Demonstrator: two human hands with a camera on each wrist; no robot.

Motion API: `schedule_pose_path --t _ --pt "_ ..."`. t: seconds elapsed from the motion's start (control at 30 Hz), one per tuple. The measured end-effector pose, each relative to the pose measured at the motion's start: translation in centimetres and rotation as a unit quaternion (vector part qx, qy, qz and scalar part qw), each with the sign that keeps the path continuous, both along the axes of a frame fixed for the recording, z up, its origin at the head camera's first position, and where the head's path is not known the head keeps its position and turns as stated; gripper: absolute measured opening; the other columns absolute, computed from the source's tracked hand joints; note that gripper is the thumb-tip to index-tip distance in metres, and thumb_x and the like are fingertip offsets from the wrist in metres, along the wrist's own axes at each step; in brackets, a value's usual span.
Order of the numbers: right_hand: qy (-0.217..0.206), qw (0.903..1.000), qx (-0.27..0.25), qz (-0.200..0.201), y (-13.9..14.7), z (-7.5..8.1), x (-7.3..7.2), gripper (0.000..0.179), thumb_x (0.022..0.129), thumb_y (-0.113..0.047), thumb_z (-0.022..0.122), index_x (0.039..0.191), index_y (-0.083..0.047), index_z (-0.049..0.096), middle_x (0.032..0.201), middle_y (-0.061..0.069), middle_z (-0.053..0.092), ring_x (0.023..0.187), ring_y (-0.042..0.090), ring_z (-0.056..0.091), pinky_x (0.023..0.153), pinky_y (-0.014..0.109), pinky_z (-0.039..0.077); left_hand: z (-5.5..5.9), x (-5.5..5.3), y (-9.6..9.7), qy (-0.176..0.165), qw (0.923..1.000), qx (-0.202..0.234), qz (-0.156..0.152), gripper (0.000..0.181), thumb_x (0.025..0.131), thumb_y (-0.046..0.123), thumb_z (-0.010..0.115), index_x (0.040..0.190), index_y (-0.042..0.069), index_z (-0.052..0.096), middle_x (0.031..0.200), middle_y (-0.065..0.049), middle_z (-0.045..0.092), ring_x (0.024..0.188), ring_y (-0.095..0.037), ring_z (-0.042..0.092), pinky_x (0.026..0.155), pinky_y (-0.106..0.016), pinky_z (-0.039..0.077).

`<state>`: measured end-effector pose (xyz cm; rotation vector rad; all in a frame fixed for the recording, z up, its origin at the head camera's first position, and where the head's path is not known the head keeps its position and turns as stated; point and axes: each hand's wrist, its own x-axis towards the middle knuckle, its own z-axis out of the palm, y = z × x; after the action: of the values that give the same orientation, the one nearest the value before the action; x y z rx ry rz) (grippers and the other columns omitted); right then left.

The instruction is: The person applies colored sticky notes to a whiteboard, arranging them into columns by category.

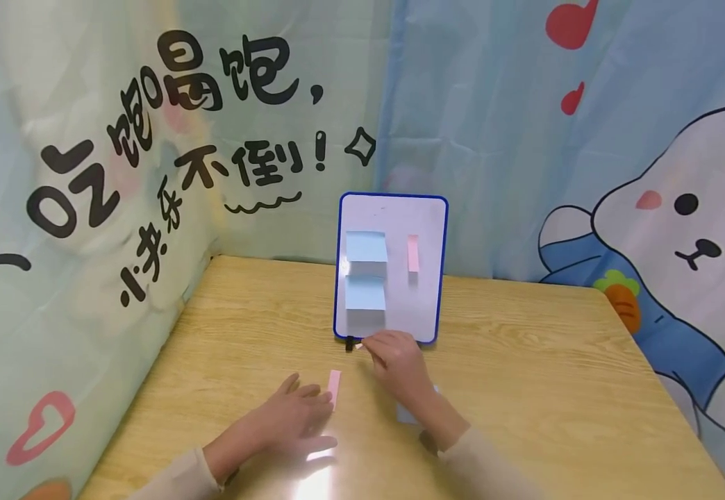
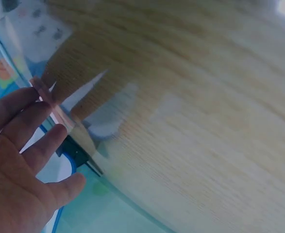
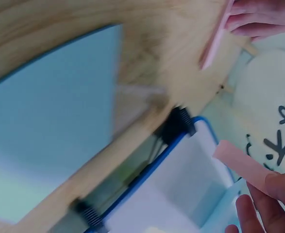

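My right hand point(image 1: 400, 364) pinches a narrow pink sticky note point(image 3: 240, 161) between thumb and fingers, just in front of the lower edge of a small whiteboard point(image 1: 428, 305). With spread fingers, my left hand point(image 1: 290, 413) rests by a pink sticky pad point(image 1: 335, 385) on the table; its fingertips touch the pad's side. On the board are an upper light-blue note point(image 1: 366, 246), a lower light-blue note point(image 1: 364, 292) and a pink strip point(image 1: 412, 253), their lower ends standing off the surface. In the right wrist view, the left fingers also touch the pink pad.
A black clip foot point(image 1: 349, 344) supports the board's lower left corner. Partly hidden under my right forearm lies a light-blue pad point(image 1: 406, 414). Printed curtains point(image 1: 475, 139) stand behind and left of the wooden table point(image 1: 556, 361).
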<state>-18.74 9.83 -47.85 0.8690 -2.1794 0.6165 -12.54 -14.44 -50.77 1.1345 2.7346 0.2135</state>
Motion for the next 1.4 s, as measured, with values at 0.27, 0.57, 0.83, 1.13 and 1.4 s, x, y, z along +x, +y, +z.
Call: schedule_pose_path --t 0.27,0.57,0.83,1.13,1.4 --pt "-0.020 0.9994 0.015 -0.024 3.0 0.2 -0.6 0.014 0.077 0.005 0.077 0.086 -0.005 0.080 0.082 0.005 0.076 0.077 0.023 0.069 0.070 0.039 0.056 0.4 0.0 0.0 0.012 0.9998 0.002 0.016 0.061 0.101 0.060 0.037 0.139 0.018 0.058 0.148 0.000 0.053 0.139 -0.027 0.045 0.116 -0.064 0.021" --pt "-0.031 0.9951 0.051 -0.079 6.0 2.1 -2.4 0.018 0.081 0.003 0.075 0.097 -0.003 0.079 0.089 0.009 0.078 0.081 0.026 0.073 0.076 0.042 0.058 1.0 -0.8 -0.7 0.060 0.9978 0.018 0.021 0.050 0.102 0.054 0.041 0.133 0.021 0.063 0.144 0.000 0.056 0.136 -0.028 0.048 0.115 -0.062 0.026" --pt "0.027 0.9930 0.026 -0.112 7.0 2.5 -4.4 0.021 0.081 0.006 0.070 0.100 0.000 0.078 0.095 0.014 0.077 0.086 0.032 0.072 0.076 0.047 0.056 2.1 -1.9 -1.9 0.031 0.9956 0.043 0.077 0.055 0.103 0.052 0.040 0.139 0.015 0.058 0.151 -0.007 0.049 0.141 -0.032 0.043 0.117 -0.062 0.021" --pt "0.058 0.9902 -0.004 -0.127 6.5 2.2 -5.4 0.019 0.081 0.005 0.072 0.099 0.001 0.078 0.095 0.015 0.077 0.083 0.034 0.072 0.072 0.048 0.055 1.5 -1.1 -2.0 0.015 0.9935 0.074 0.086 0.051 0.104 0.047 0.039 0.139 0.015 0.058 0.151 -0.009 0.049 0.141 -0.034 0.042 0.117 -0.064 0.018" --pt "0.043 0.9872 -0.029 -0.151 6.1 2.4 -6.2 0.017 0.085 -0.001 0.072 0.101 0.000 0.078 0.099 0.015 0.077 0.088 0.034 0.071 0.078 0.050 0.054 2.0 -1.2 -2.0 0.025 0.9928 0.074 0.090 0.053 0.104 0.049 0.036 0.140 0.016 0.057 0.152 -0.009 0.048 0.142 -0.032 0.041 0.119 -0.062 0.016"
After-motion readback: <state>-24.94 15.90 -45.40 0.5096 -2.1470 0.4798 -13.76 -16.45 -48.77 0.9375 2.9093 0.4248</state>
